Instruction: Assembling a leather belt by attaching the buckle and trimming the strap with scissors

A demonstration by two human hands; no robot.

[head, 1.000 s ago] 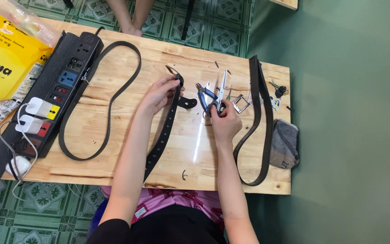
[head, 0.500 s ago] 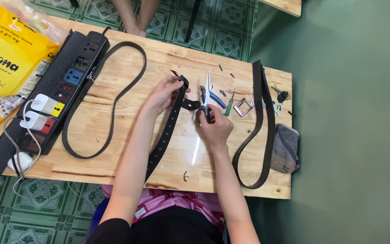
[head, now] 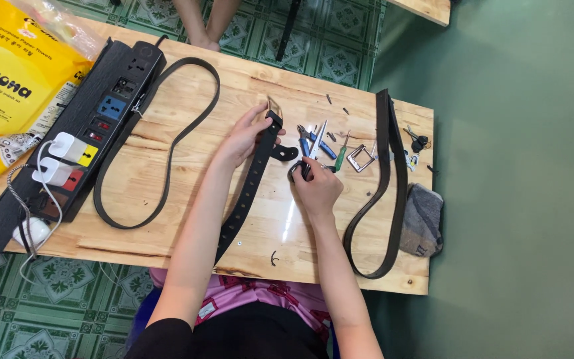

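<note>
Head view: left hand (head: 244, 136) pinches punched belt (head: 250, 186) at far end, right hand (head: 317, 186) closed on scissors (head: 313, 149) w/ small cut piece (head: 286, 153) lying beside; buckle (head: 361, 157) unattached.

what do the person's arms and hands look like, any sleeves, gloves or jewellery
Both arms are bare from the upper arm down: no long sleeves show. The left hand and the right hand wear no gloves, and no rings, watch or bracelets can be seen. Near the bottom edge, a black garment covers the upper left arm and the front of the body, with pink patterned cloth showing above it.
</note>
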